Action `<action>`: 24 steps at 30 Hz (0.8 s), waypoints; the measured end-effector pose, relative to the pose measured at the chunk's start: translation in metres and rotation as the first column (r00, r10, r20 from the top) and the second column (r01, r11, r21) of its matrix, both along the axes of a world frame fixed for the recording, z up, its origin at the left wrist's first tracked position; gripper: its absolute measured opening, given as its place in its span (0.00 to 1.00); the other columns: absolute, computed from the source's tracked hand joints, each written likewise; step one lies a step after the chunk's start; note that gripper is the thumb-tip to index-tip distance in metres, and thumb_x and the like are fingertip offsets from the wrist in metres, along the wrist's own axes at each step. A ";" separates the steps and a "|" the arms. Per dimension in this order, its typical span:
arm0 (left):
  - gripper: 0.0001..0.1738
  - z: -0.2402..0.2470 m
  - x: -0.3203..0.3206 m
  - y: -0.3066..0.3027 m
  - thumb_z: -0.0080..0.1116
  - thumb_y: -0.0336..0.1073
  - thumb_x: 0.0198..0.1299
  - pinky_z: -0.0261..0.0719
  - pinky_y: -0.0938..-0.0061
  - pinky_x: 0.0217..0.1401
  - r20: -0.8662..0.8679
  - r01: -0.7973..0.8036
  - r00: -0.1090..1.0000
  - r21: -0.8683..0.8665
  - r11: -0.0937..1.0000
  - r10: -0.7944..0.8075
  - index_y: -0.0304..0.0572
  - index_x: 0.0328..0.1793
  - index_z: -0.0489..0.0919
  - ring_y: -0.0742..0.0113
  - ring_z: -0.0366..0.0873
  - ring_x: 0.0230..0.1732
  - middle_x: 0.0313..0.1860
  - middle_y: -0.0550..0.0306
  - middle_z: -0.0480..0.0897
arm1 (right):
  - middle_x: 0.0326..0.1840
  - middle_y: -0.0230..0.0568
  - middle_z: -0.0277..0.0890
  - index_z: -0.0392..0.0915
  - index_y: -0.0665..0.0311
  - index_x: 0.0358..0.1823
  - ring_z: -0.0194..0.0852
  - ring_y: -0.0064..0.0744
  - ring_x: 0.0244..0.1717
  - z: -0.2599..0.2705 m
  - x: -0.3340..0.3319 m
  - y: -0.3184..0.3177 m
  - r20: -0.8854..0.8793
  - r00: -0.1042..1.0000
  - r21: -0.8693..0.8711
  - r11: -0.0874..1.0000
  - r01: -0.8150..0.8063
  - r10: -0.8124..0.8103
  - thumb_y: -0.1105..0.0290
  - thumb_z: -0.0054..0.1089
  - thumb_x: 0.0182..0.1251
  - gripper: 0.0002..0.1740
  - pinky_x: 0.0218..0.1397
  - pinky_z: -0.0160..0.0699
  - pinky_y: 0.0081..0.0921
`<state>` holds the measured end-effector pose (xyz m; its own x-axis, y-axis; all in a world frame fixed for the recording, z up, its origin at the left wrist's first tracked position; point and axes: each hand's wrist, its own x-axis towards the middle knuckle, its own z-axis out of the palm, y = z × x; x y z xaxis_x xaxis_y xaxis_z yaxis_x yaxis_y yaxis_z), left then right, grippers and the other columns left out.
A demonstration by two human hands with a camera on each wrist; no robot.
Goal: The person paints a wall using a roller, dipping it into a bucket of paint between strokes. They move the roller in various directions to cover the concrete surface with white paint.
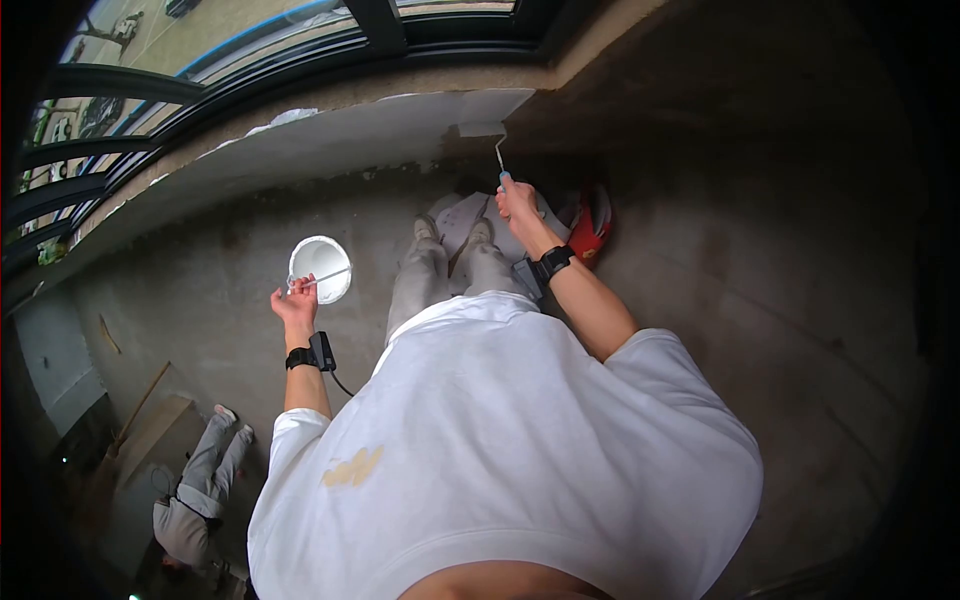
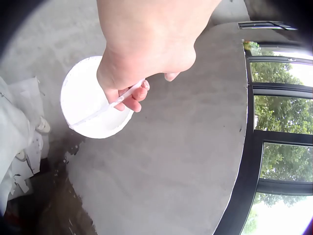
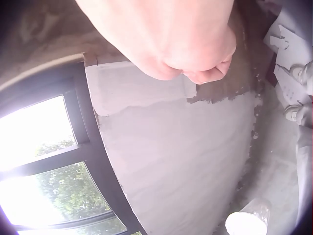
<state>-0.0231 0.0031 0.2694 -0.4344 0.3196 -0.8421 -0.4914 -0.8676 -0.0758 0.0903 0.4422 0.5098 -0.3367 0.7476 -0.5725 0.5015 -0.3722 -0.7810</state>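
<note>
Near top center, our right hand [image 1: 518,203] is curled round a roller [image 1: 505,180] pointing upward; center-left, our left hand [image 1: 296,303] grips the handle [image 1: 333,274] of the bucket [image 1: 321,252] beside it.

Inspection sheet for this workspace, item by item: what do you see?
Surface: low wall, largely coated pale; a darker, apparently uncoated patch near one end.
Job's things: blue-handled roller, head at the wall; white bucket.
Clutter: pale sheets by the feet; red object, identity unclear.
Hands: left hand holds the bucket's handle; right hand grips the roller.
Cables: black cable at the left wrist device.
Surroundings: dark-framed window; another person.
</note>
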 end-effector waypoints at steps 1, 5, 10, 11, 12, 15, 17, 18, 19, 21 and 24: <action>0.19 0.000 0.001 -0.001 0.48 0.47 0.56 0.73 0.48 0.66 0.003 -0.003 1.000 -0.021 1.000 0.003 0.36 0.36 0.65 0.51 0.74 0.41 0.35 0.43 0.74 | 0.18 0.30 0.67 0.71 0.64 0.29 0.56 0.16 0.13 0.000 0.001 0.000 -0.001 1.000 0.008 1.000 -0.010 0.010 0.57 0.54 0.76 0.20 0.13 0.48 0.18; 0.19 -0.003 0.003 -0.006 0.47 0.47 0.56 0.74 0.47 0.66 0.033 -0.018 0.999 -0.053 0.998 0.020 0.35 0.37 0.64 0.52 0.74 0.39 0.35 0.43 0.74 | 0.20 0.28 0.66 0.71 0.64 0.30 0.55 0.14 0.14 -0.008 0.003 0.003 -0.033 0.999 0.001 1.000 -0.030 0.030 0.56 0.54 0.76 0.20 0.15 0.48 0.16; 0.19 -0.003 0.007 -0.003 0.46 0.47 0.57 0.75 0.47 0.65 0.072 -0.005 0.997 -0.066 0.998 0.010 0.35 0.38 0.64 0.52 0.74 0.39 0.34 0.44 0.74 | 0.20 0.28 0.66 0.71 0.64 0.31 0.55 0.14 0.14 -0.010 0.002 0.009 0.005 1.000 0.029 0.999 -0.015 0.015 0.57 0.54 0.76 0.19 0.15 0.49 0.17; 0.19 -0.003 0.008 -0.003 0.45 0.47 0.57 0.75 0.47 0.64 0.084 -0.005 0.996 -0.088 0.996 0.012 0.35 0.38 0.63 0.52 0.73 0.38 0.34 0.45 0.73 | 0.20 0.28 0.66 0.71 0.64 0.31 0.56 0.14 0.14 -0.010 0.002 0.009 0.001 1.000 0.024 0.999 -0.025 0.025 0.57 0.53 0.76 0.19 0.15 0.49 0.17; 0.19 -0.003 0.009 -0.004 0.45 0.47 0.57 0.75 0.47 0.64 0.081 0.000 0.997 -0.090 0.996 0.008 0.35 0.38 0.63 0.52 0.73 0.38 0.34 0.45 0.73 | 0.20 0.28 0.66 0.71 0.64 0.31 0.56 0.14 0.14 -0.011 0.002 0.010 -0.002 1.000 0.021 1.000 -0.020 0.020 0.57 0.53 0.76 0.19 0.15 0.49 0.17; 0.19 -0.003 0.009 -0.005 0.45 0.47 0.57 0.75 0.48 0.63 0.084 -0.008 0.996 -0.106 0.994 0.017 0.36 0.38 0.63 0.53 0.73 0.38 0.33 0.46 0.72 | 0.20 0.28 0.67 0.71 0.64 0.31 0.56 0.15 0.14 -0.013 0.001 0.011 -0.020 0.999 0.009 1.000 -0.027 0.027 0.58 0.53 0.76 0.18 0.15 0.50 0.17; 0.19 -0.006 0.008 -0.001 0.45 0.47 0.57 0.76 0.49 0.63 0.098 0.010 0.995 -0.082 0.997 -0.002 0.36 0.38 0.63 0.54 0.72 0.37 0.32 0.47 0.72 | 0.19 0.29 0.67 0.71 0.64 0.30 0.57 0.16 0.14 -0.004 0.000 0.011 -0.003 1.000 0.044 0.999 -0.010 0.011 0.58 0.53 0.76 0.19 0.14 0.50 0.18; 0.19 -0.006 0.009 -0.004 0.45 0.47 0.57 0.76 0.49 0.63 0.097 0.011 0.995 -0.080 0.997 -0.004 0.36 0.38 0.63 0.54 0.72 0.37 0.32 0.47 0.72 | 0.19 0.29 0.67 0.71 0.64 0.30 0.57 0.16 0.14 -0.004 0.000 0.010 -0.004 1.000 0.046 0.999 -0.009 0.009 0.58 0.53 0.76 0.19 0.14 0.50 0.18; 0.19 -0.003 0.009 -0.006 0.45 0.47 0.57 0.75 0.49 0.63 0.087 0.012 0.996 -0.078 0.997 -0.005 0.35 0.38 0.63 0.54 0.72 0.37 0.32 0.47 0.72 | 0.19 0.29 0.67 0.71 0.64 0.30 0.58 0.16 0.14 -0.006 -0.001 0.011 -0.001 1.000 0.051 0.999 -0.013 0.013 0.58 0.54 0.76 0.19 0.14 0.51 0.18; 0.19 -0.001 0.007 -0.016 0.45 0.47 0.57 0.75 0.50 0.63 0.074 0.015 0.997 -0.068 0.998 -0.010 0.35 0.38 0.63 0.54 0.72 0.37 0.32 0.47 0.72 | 0.19 0.29 0.67 0.71 0.64 0.30 0.58 0.17 0.14 -0.012 -0.001 0.002 -0.002 1.000 0.064 0.998 -0.014 0.014 0.58 0.54 0.76 0.19 0.14 0.51 0.18; 0.20 0.002 0.009 -0.014 0.45 0.48 0.58 0.75 0.50 0.63 0.093 0.010 0.996 -0.084 0.996 -0.002 0.34 0.40 0.64 0.53 0.73 0.38 0.31 0.48 0.72 | 0.18 0.30 0.67 0.71 0.65 0.29 0.60 0.17 0.14 -0.013 -0.002 0.009 0.005 1.000 0.078 0.997 -0.028 0.028 0.58 0.54 0.75 0.19 0.13 0.52 0.19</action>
<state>-0.0144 -0.0114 0.2712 -0.3512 0.2483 -0.9028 -0.4912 -0.8697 -0.0482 0.0885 0.4511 0.4964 -0.3560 0.7807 -0.5136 0.5136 -0.2957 -0.8055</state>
